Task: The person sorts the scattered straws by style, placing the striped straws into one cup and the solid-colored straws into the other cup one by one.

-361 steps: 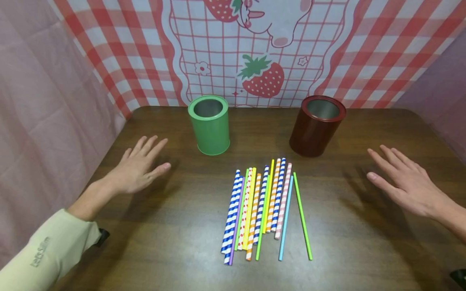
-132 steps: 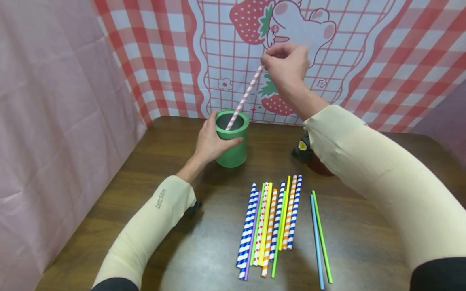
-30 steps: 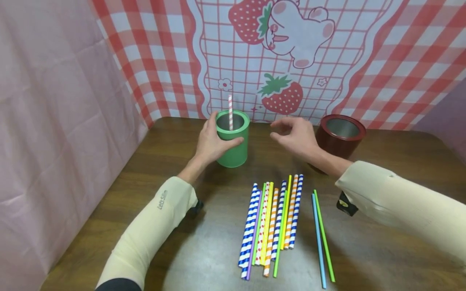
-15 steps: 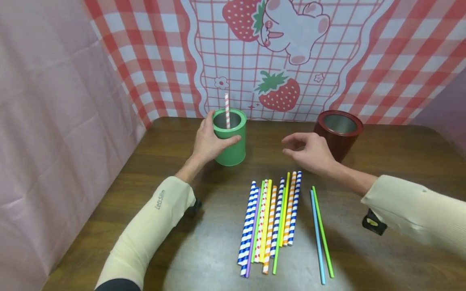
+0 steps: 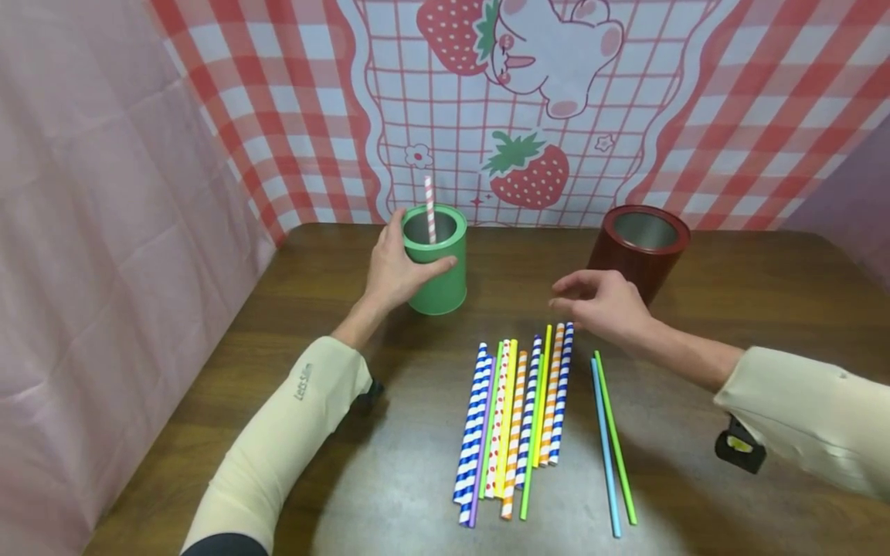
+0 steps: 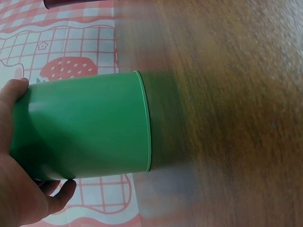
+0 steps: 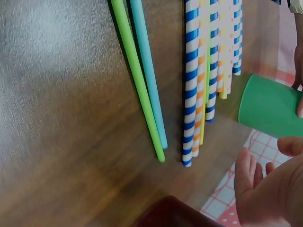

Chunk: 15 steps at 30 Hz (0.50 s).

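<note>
At the back left of the table my left hand (image 5: 389, 270) grips the green can (image 5: 439, 289) near its top, thumb across the front. In the left wrist view the can (image 6: 85, 127) stands with its base at the table. A pink-and-white striped straw (image 5: 429, 208) leans up out of it. My right hand (image 5: 601, 305) hovers above the far ends of a row of straws, fingers loosely bent and holding nothing. Nearest to it lies a blue-and-white striped straw (image 5: 562, 401), beside an orange-striped straw (image 5: 552, 401). Right of the row lie a blue straw (image 5: 606, 452) and a green straw (image 5: 617, 444).
A dark red can (image 5: 636, 255) stands at the back right, just behind my right hand. The row also has purple, yellow, green and a red-dotted straw (image 5: 497, 425). Behind the brown table (image 5: 389, 479) hangs a strawberry-print cloth (image 5: 417, 108).
Since 4.4 seconds ago the right hand has let go of the pink-striped straw, now in the green can, and come down and right toward the row. The left hand stays on the can.
</note>
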Tool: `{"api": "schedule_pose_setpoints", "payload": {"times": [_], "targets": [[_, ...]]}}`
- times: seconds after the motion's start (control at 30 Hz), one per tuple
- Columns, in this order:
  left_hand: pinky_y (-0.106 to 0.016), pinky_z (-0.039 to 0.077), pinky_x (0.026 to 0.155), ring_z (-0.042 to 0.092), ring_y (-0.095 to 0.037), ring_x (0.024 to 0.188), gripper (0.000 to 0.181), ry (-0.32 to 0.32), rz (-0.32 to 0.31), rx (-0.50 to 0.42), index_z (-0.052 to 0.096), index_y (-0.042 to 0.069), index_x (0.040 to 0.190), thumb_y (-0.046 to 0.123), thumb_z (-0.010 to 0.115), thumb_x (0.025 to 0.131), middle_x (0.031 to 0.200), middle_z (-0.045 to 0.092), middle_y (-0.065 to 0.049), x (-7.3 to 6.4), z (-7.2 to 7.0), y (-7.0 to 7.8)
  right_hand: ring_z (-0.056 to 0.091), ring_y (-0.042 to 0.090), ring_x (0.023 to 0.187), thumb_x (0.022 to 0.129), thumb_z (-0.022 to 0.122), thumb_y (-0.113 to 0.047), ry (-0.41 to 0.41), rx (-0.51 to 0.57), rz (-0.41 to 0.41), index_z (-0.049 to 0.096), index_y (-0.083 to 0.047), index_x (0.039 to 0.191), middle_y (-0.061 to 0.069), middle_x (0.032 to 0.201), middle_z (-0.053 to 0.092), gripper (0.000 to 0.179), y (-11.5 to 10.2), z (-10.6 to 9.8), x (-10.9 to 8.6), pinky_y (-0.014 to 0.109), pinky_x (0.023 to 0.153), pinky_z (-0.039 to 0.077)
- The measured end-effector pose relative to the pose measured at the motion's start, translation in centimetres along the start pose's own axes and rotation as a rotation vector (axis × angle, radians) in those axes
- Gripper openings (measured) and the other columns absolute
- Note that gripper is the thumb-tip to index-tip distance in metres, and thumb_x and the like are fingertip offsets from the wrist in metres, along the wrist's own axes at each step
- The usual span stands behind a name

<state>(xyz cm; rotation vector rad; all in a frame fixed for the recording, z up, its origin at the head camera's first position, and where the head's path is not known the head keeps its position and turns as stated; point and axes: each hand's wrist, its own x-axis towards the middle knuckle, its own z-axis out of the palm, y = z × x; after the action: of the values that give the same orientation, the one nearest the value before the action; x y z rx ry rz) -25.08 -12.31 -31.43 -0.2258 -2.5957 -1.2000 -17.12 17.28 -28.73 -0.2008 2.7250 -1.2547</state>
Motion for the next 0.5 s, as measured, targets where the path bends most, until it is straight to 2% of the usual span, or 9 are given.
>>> {"api": "schedule_pose_setpoints", "payload": {"times": [0.3,0.5], "targets": [[-0.044,0.049,0.092,0.049,-0.021,0.117,0.101,0.0,0.001,-0.01,0.024,0.018,0.148,0.054,0.078,0.071,0.132,0.046,-0.006,0.1,0.1,0.0,0.057,0.037,0.109,0.094,0.06,-0.026,-0.158,0.226,0.267,0.038,0.005,0.136,0.026,0.13,0.049,0.057,0.7,0.4,-0.4,0.042,0.085,0.055],[-0.045,0.049,0.091,0.049,-0.022,0.116,0.101,0.004,0.003,-0.014,0.025,0.016,0.148,0.053,0.078,0.071,0.131,0.047,-0.007,0.1,0.1,-0.1,0.06,0.036,0.107,0.093,0.06,-0.022,-0.188,0.25,0.373,0.031,0.008,0.137,0.029,0.133,0.044,0.06,1.3,1.2,-0.3,0.039,0.081,0.057]]}}
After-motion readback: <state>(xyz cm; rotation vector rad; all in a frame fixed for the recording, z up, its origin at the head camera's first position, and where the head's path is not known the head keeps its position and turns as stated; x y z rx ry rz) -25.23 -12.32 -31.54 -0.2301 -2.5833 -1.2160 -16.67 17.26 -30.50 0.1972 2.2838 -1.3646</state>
